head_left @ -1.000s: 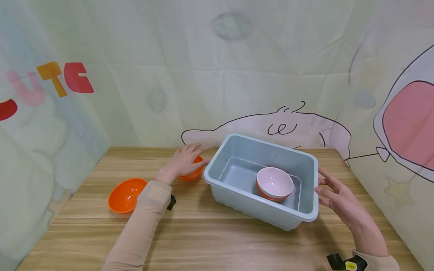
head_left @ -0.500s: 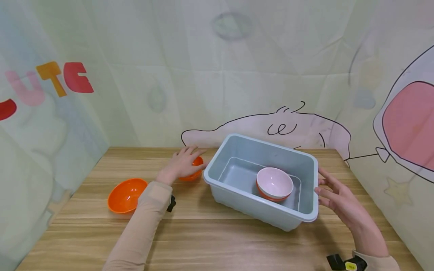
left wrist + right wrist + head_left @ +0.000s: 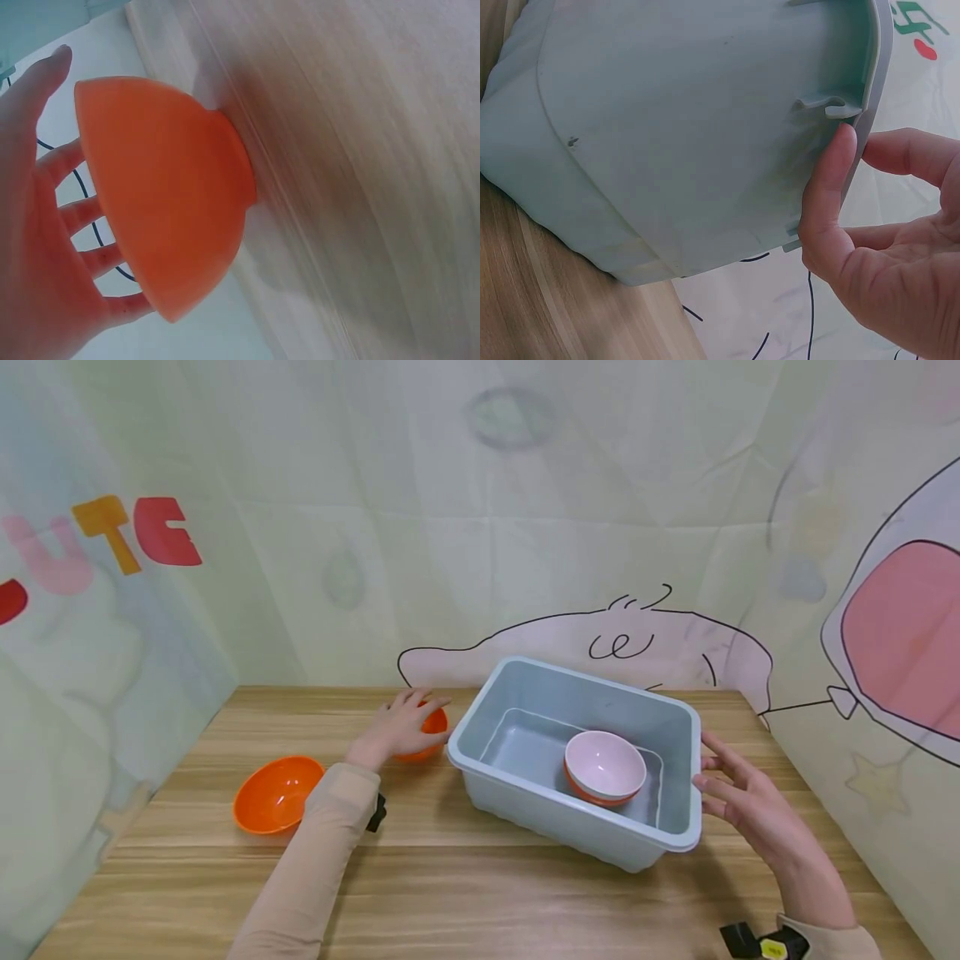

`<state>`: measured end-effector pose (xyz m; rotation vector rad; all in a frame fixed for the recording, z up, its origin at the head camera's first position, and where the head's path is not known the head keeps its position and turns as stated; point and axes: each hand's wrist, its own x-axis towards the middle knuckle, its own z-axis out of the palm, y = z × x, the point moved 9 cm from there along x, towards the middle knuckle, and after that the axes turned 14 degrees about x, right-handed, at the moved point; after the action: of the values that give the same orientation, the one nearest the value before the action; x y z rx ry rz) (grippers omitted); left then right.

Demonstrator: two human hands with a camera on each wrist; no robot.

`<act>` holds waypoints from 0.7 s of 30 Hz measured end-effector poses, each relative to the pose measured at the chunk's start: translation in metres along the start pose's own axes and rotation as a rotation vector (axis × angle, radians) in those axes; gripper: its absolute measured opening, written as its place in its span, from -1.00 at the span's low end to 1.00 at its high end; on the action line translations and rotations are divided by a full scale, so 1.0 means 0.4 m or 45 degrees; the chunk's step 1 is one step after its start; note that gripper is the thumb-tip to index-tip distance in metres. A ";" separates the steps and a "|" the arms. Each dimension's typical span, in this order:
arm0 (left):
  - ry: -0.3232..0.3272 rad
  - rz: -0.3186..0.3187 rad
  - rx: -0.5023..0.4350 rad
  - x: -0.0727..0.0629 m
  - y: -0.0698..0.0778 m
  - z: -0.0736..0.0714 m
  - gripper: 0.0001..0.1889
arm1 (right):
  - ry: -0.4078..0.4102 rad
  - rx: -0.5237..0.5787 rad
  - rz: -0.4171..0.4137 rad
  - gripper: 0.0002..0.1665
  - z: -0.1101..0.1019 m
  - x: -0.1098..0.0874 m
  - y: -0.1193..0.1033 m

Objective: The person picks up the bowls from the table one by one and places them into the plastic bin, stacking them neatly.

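Note:
My left hand [image 3: 396,727] reaches over a small orange bowl [image 3: 436,722] to the left of the bin. In the left wrist view, its fingers [image 3: 81,215] extend behind the rim of that upright bowl [image 3: 165,191], while the thumb stretches away from it. At the bin's right end, my right hand [image 3: 753,797] holds the rim of the light blue-grey plastic bin [image 3: 480,770]. The right wrist view has fingertips under and outside the lip of the bin [image 3: 682,142]. Inside the bin, a white bowl [image 3: 604,762] sits nested over an orange one [image 3: 592,795].
Another orange bowl [image 3: 277,795] stands on the wooden table [image 3: 465,910] beside my left forearm. A printed cloth [image 3: 360,585] hangs along the back and both sides of the table.
My left hand has lowered slightly and drawn a little toward me over the small orange bowl. The right hand and bin keep their places; the view has shifted slightly.

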<state>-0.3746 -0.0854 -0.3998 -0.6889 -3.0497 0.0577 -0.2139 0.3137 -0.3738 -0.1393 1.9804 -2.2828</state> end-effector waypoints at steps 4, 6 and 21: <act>-0.007 -0.004 -0.001 0.001 0.000 0.003 -0.31 | -0.005 0.006 -0.008 -0.13 -0.001 0.001 0.000; -0.014 -0.012 -0.001 0.001 -0.001 0.004 -0.31 | -0.010 0.013 -0.012 -0.13 -0.001 0.000 0.000; -0.068 -0.057 -0.032 -0.002 -0.010 0.016 -0.30 | 0.018 -0.015 0.014 -0.11 -0.002 0.001 0.001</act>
<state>-0.3757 -0.0895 -0.4062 -0.6306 -3.1203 0.0375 -0.2143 0.3145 -0.3744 -0.1131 1.9966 -2.2722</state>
